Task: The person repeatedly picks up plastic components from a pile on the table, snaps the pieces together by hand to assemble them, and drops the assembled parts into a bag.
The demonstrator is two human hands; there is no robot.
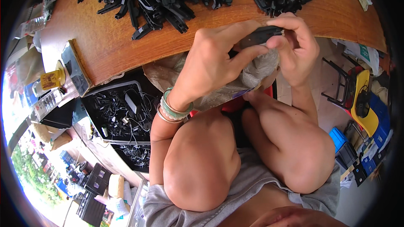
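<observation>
My left hand (214,56) and my right hand (298,48) meet at the front edge of the brown wooden table (122,44). Between them they hold a dark, elongated plastic part (259,37). The left fingers and thumb grip its left end, while the right thumb and fingers pinch its right end, where a small pale spot shows. Its exact kind I cannot make out. Beneath the hands a greyish woven sack (214,100) drapes from the table edge over my lap. Just beyond, a heap of similar long black plastic parts (166,0) covers the far tabletop.
Left of my legs, a black tray (122,85) holds many small dark pieces and thin cables, with more pieces below it. A framed panel (76,69) leans at the table's left corner. On the right are a yellow chair (362,103) and blue bins (343,141).
</observation>
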